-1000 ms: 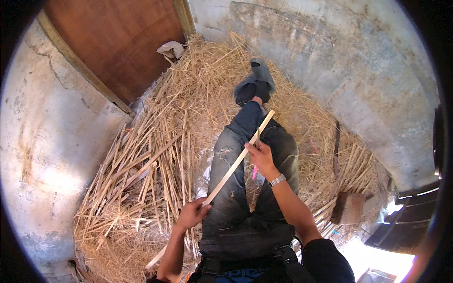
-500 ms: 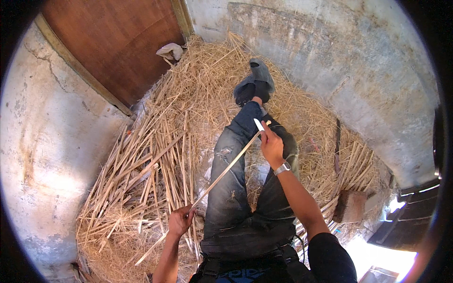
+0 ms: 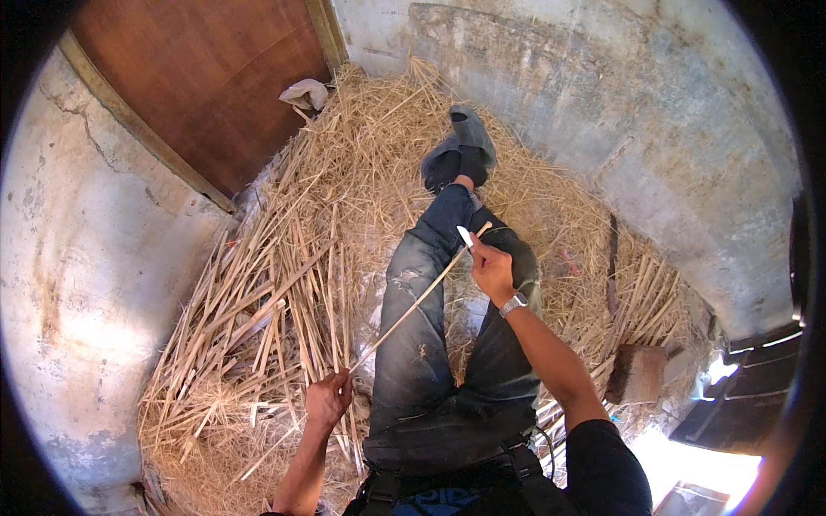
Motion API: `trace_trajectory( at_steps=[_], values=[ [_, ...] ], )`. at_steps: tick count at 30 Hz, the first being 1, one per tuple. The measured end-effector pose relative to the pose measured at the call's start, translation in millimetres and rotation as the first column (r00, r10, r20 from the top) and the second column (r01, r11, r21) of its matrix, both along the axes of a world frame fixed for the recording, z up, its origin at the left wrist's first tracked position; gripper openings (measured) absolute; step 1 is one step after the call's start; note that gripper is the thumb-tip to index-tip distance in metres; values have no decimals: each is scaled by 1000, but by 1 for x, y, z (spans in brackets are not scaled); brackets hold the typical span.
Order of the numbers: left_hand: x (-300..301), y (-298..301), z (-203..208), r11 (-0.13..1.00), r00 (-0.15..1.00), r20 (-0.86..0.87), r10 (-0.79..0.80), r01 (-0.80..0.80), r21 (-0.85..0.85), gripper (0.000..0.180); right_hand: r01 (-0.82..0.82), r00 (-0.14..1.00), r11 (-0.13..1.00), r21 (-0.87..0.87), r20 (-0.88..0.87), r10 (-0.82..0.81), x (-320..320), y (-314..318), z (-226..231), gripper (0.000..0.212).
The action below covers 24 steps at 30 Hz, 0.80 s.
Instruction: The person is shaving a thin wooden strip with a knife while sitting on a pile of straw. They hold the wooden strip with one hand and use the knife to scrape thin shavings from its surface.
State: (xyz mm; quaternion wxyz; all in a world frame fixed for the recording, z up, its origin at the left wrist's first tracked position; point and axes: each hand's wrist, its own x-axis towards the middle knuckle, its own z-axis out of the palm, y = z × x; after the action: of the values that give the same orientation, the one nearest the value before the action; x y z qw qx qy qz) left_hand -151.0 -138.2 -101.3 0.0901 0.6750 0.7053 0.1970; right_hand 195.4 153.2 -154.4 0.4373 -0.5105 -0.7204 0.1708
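Note:
A long, thin split-bamboo strip [image 3: 404, 319] slants across my outstretched legs in torn dark jeans. My left hand [image 3: 329, 401] is closed around its lower part, and the strip's tail sticks out past my wrist over the shavings. In my right hand [image 3: 492, 273], above the knees, I grip a small knife with a pale, shiny blade [image 3: 465, 236]. That blade lies against the strip close to its far end; most of the handle is hidden in my fingers. The strip's far tip [image 3: 486, 227] shows just beyond this hand.
Split strips [image 3: 271, 318] lie heaped at my left, with curly shavings [image 3: 379, 146] spread over the floor. More strips [image 3: 647, 301] and a brick-like block [image 3: 636, 375] sit at my right. A worn wall [image 3: 602, 95] and a brown door panel [image 3: 206, 77] stand ahead.
My right hand has drawn slightly back toward me, and its forefinger, stretched along the strip before, is now curled in. My left hand has stayed nearly in place on the strip.

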Motion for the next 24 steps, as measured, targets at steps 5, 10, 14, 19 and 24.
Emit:
trace_trajectory(
  at_steps=[5, 10, 14, 19, 24],
  values=[
    [3, -1, -4, 997, 999, 34, 41, -39, -60, 16, -27, 995, 998, 59, -96, 32, -9, -2, -5, 39],
    [3, 1, -6, 977, 999, 26, 39, -32, -212, 20, -19, 981, 987, 159, -189, 49, -20, -7, -11, 37],
    [3, 6, -3, 981, 999, 50, 16, -6, -195, 20, -57, 980, 998, -13, -190, 53, -13, -11, -7, 36],
    [15, 10, 5, 975, 980, 187, 68, -25, -223, 20, -95, 966, 993, -63, -247, 77, -25, -25, -10, 35],
    [18, 13, 7, 972, 964, 253, 81, -21, -233, 21, -126, 945, 989, -72, -313, 98, -23, -20, -9, 33]
  ],
)
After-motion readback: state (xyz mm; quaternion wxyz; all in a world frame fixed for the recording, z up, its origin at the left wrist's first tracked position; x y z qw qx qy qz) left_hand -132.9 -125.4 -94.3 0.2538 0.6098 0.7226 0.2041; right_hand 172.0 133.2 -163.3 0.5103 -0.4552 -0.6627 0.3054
